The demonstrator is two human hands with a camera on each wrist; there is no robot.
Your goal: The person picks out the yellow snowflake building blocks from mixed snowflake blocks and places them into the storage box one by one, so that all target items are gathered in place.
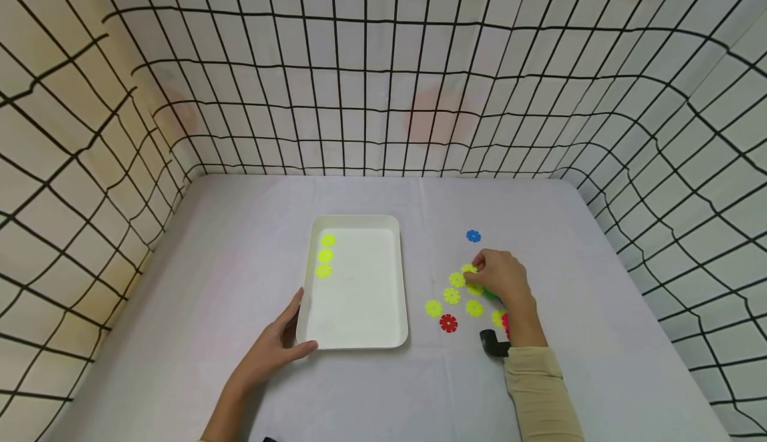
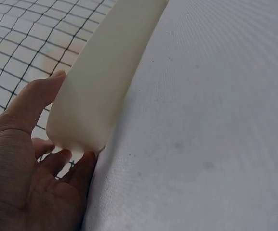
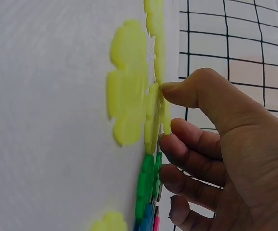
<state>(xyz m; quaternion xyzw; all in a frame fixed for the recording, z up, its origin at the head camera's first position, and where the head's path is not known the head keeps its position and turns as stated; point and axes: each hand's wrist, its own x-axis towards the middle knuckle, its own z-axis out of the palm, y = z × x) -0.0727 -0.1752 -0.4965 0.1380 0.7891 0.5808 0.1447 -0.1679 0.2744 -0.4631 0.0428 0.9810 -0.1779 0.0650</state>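
Observation:
My left hand (image 1: pixel 277 345) grips the near left corner of a shallow white tray (image 1: pixel 362 302); in the left wrist view the thumb lies at the rim and the fingers (image 2: pixel 83 168) curl against the wall beside the cloth. Three yellow notched discs (image 1: pixel 325 255) lie in a column inside the tray, along its left side. To the right of the tray, my right hand (image 1: pixel 505 277) pinches a yellow notched disc (image 3: pixel 166 113) between thumb and fingers, low over the pile. Several more yellow discs (image 1: pixel 452 295) lie around it, and green discs (image 3: pixel 146 185) are partly hidden under the hand.
A blue disc (image 1: pixel 473 235) lies behind the right hand. A red disc (image 1: pixel 448 323) lies nearer me, and another red one (image 1: pixel 506 323) is partly covered by the right wrist. A black wrist mount (image 1: pixel 493 343) juts beside it. Black wire grid (image 1: pixel 365 69) surrounds the white-clothed table (image 1: pixel 257 229).

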